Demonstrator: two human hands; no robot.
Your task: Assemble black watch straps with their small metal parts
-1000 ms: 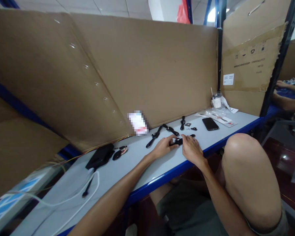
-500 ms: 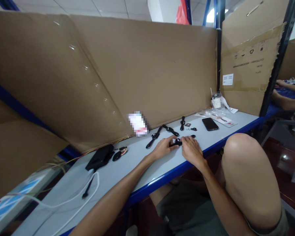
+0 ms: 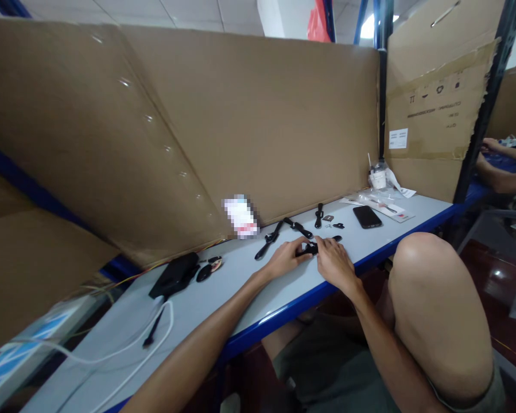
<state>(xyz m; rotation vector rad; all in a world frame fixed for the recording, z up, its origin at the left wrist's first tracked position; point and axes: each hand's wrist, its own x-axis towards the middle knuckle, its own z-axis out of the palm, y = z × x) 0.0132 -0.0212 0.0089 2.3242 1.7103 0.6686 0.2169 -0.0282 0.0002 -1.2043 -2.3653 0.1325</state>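
My left hand [image 3: 286, 258] and my right hand [image 3: 334, 263] meet on the grey tabletop [image 3: 223, 298], fingers curled around a small black part [image 3: 311, 248] held between them. A black strap end [image 3: 336, 238] sticks out just beyond my right fingers. Behind the hands lie two more black straps [image 3: 271, 237] and a short black strap [image 3: 319, 215]. Small dark bits [image 3: 329, 218] rest nearby.
A black phone [image 3: 367, 217] and clear plastic packets [image 3: 380, 203] lie to the right. A black pouch [image 3: 175, 274] and white cable [image 3: 124, 347] sit to the left. Cardboard walls [image 3: 249, 126] stand behind the table. My raised knee [image 3: 430, 287] is at right; another person's arm [image 3: 501, 178] shows far right.
Both hands stay in place on the small black part with only slight finger shifts; the view has barely moved.
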